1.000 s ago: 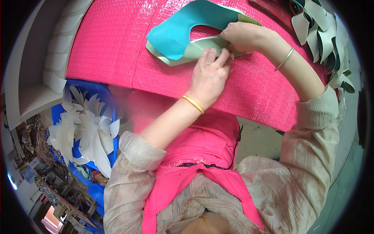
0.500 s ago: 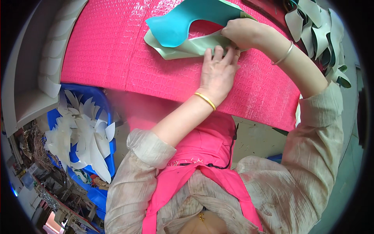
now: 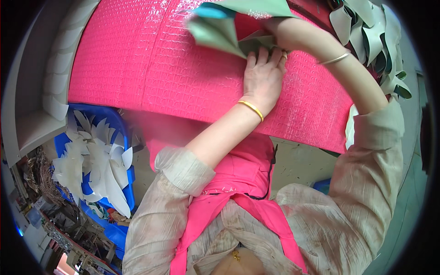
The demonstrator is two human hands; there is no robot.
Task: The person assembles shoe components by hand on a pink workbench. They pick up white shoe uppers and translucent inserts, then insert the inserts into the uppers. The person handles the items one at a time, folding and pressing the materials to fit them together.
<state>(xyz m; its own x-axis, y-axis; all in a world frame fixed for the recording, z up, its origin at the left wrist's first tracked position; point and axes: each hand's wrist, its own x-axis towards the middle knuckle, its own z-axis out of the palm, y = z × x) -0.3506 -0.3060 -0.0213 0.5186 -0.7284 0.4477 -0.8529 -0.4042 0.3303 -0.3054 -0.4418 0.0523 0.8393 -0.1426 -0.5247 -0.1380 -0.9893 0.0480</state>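
Note:
A curved, leather-like shoe upper piece [image 3: 211, 34] lies partly lifted and bent at the far middle of the pink table. Its pale green side mostly shows, with a patch of teal at the left; its left end is smeared by motion. Against its near edge rest the fingertips of my left hand [image 3: 265, 78], fingers stretched and a little apart. My right hand [image 3: 288, 34] is closed at the piece's right end, its fingertips blurred and partly hidden behind the wrist and the material.
Under the work is a table with a shiny pink textured cover [image 3: 183, 87]. Many pale curved pieces [image 3: 373, 39] hang in a bunch at the far right. A blue basket [image 3: 123, 120] of white offcuts [image 3: 103, 160] stands at the left, below a grey shelf-like panel [image 3: 34, 91].
The shoe upper piece has turned and folded, its teal face giving way to pale green. My left hand has shifted slightly right; my right hand has moved slightly right with the piece's end.

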